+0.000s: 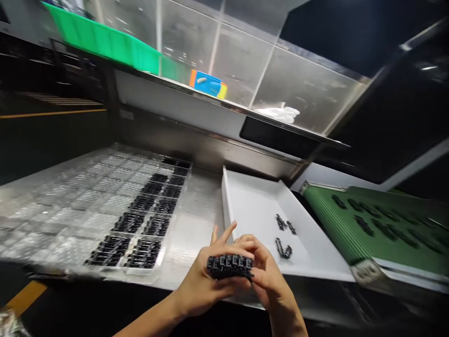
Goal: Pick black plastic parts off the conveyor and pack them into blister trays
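Observation:
Between my two hands, near the table's front edge, is a row of small black plastic parts (229, 267) pressed side by side. My left hand (201, 283) is closed around the row's left end, thumb and fingers above and below it. My right hand (270, 276) grips the right end with fingertips on its top and side. Left of them lies a clear compartment tray (101, 220); its two right columns are mostly filled with similar black parts (143, 252). Just beyond my right hand, a white tray (252, 192) holds several loose black parts (283, 248).
A green conveyor belt (351, 224) at the right carries several black parts. Above the back panel, a shelf holds a green bin (105, 44), a blue, orange and yellow box (208, 84) and white gloves (280, 113). The steel table (199, 201) shows between the trays.

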Demonstrator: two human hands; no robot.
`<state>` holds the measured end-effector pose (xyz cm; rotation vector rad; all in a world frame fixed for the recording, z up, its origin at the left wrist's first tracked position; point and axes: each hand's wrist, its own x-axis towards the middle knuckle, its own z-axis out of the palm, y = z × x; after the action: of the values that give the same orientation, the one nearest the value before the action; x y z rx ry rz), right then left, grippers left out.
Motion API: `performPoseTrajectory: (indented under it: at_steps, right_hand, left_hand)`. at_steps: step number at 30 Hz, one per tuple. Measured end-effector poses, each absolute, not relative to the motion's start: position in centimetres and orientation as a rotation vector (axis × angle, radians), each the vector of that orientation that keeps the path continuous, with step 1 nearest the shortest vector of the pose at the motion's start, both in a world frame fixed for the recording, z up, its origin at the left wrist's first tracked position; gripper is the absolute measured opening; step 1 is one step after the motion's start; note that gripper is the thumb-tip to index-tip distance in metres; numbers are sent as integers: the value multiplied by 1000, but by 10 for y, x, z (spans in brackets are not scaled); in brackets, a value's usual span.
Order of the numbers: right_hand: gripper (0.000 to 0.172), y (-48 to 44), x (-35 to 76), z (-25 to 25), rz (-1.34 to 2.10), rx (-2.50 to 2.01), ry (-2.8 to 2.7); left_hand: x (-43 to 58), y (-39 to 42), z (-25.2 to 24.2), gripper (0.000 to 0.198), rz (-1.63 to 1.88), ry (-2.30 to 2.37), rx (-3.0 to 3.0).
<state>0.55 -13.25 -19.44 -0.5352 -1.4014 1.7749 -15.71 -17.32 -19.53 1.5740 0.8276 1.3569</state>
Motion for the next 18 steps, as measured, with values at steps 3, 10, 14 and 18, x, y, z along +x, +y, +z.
performPoseTrajectory:
  at_steps: [3, 10, 14, 18]
  right_hand:
    - [58, -117, -39, -191, 2121, -364, -1584]
    - [77, -76, -146, -199, 1955, -373, -2009]
    - [60, 5, -228, -209, 1409, -636, -2078]
    - [36, 97, -302, -225, 1004, -917, -2132]
  left_hand:
    - [-196, -186, -200, 49, 1346, 1087, 1703]
    - [-272, -192, -227, 108, 1586, 1463, 1391]
    - [-302, -199, -237, 91, 1791, 1482, 918]
    - [-326, -224, -249, 73, 1801, 1526, 847]
